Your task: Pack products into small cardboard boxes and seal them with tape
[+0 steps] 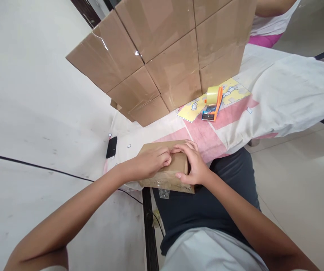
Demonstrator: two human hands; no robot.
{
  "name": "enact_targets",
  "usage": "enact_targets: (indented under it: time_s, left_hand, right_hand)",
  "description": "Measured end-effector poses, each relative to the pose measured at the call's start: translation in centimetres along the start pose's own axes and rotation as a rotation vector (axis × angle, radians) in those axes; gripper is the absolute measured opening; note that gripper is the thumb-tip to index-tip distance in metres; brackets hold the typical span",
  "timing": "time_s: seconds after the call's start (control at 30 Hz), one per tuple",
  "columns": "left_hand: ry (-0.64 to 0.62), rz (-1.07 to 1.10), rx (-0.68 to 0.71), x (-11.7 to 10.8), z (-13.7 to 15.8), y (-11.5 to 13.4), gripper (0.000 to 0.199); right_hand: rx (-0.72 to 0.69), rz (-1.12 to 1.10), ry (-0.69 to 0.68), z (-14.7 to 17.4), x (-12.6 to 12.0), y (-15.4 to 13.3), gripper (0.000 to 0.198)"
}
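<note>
A small brown cardboard box (167, 177) lies at the near edge of the cloth-covered table, close to my lap. My left hand (159, 160) rests on its top with the fingers curled closed; whatever may be in them is hidden. Around the box's right end curves my right hand (194, 163), thumb on the near side and fingers over the top. Both hands' fingertips come close together on the top face. A strip of clear tape (164, 193) hangs loose below the near side.
Taped cardboard boxes (173, 52) form a stacked wall behind. A tape dispenser (214, 103) with an orange handle sits on a yellow patterned sheet (188, 111). A black phone (111, 147) lies left, near the wall (37, 94). Another person's arm (275, 6) shows at top right.
</note>
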State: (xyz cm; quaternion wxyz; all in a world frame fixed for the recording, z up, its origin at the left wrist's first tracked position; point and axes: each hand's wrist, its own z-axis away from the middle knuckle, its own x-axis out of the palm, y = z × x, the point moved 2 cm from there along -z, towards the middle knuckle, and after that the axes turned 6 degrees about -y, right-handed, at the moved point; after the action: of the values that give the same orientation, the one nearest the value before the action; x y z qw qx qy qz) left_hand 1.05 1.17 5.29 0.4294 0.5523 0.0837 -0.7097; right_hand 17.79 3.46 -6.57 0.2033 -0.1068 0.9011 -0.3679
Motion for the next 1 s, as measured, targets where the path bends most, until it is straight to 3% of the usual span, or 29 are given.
enact_targets:
  time_s: [0.27, 0.5, 0.57, 0.7, 0.77, 0.9, 1.0]
  left_hand:
    - [0.116, 0.160, -0.152, -0.6, 2.7, -0.4, 0.017]
    - [0.292, 0.337, -0.293, -1.1, 6.1, 0.0, 0.017]
    - [0.284, 0.246, -0.282, -1.3, 6.4, 0.3, 0.016]
    - [0.293, -0.102, -0.250, -1.1, 5.7, 0.4, 0.065]
    - [0.314, -0.180, -0.231, -0.7, 5.0, 0.2, 0.059]
    - [0.377, -0.231, -0.115, -0.3, 3.9, 0.2, 0.020]
    - [0.468, -0.301, -0.086, -0.3, 4.0, 0.7, 0.021]
  right_hand:
    - [0.047, -0.025, 0.008, -0.7, -0.3, 0.6, 0.067]
    - [0.095, -0.038, 0.026, -1.1, -0.4, 0.9, 0.061]
    - [0.102, -0.037, 0.028, -1.2, -0.4, 0.9, 0.059]
    - [0.092, -0.039, 0.037, -1.2, -0.3, 0.9, 0.060]
    - [0.082, -0.041, 0.035, -1.2, -0.3, 0.9, 0.060]
    - [0.089, -0.034, 0.039, -1.1, -0.3, 0.8, 0.058]
    - [0.094, -0.034, 0.053, -1.2, -0.4, 0.8, 0.056]
